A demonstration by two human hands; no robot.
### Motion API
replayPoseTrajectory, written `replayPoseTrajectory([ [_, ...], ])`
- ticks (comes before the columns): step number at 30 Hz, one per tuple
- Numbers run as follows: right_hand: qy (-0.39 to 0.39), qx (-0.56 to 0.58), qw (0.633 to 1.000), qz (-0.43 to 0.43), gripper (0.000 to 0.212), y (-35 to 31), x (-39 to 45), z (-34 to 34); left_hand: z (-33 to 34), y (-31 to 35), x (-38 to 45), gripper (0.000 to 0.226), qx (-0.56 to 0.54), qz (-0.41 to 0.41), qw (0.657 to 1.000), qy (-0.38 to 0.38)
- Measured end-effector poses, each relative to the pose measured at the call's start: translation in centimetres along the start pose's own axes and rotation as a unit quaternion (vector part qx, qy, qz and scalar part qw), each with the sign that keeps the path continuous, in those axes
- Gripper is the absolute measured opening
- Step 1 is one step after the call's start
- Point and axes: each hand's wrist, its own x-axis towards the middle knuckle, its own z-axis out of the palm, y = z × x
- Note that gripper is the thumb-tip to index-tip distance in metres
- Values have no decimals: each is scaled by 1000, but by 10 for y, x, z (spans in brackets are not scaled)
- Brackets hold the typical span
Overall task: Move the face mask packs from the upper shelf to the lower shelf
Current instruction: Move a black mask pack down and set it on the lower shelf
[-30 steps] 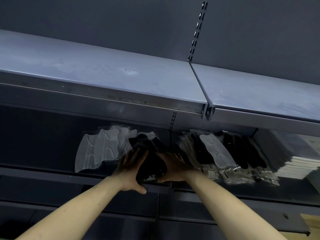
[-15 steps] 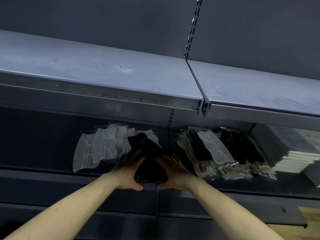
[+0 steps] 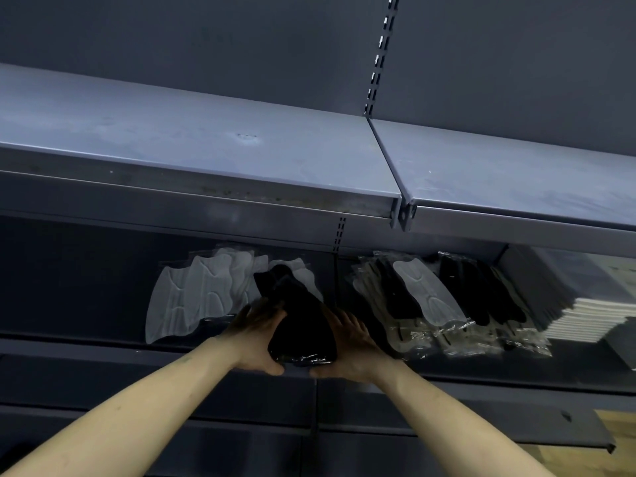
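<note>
A stack of black face mask packs (image 3: 303, 325) in clear wrappers leans on the lower shelf (image 3: 103, 349), pressed between both hands. My left hand (image 3: 256, 333) grips its left side with the thumb under the front edge. My right hand (image 3: 349, 342) grips its right side the same way. White mask packs (image 3: 192, 297) lean just left of the stack. More black and white packs (image 3: 430, 304) lean on the right section of the same shelf. The upper shelf (image 3: 192, 156) above carries nothing visible.
A stack of white flat boxes or pads (image 3: 585, 321) sits at the far right of the lower shelf. A slotted upright (image 3: 378, 56) divides the two shelf bays. Further dark shelves run below my forearms.
Both hands stay clamped on the black stack. They have pushed it slightly upright and squared it at the shelf's front edge. The view shifted a little to the left.
</note>
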Motion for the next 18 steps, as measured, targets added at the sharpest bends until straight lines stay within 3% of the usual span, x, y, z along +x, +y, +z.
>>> replayPoseTrajectory([
  [4,13,-6,1000,-13,124,-1,2,1,-5,2,2,102,10,12,999,28],
  [18,27,-25,999,-2,122,0,-3,5,-3,0,0,109,30,-1,1000,8],
])
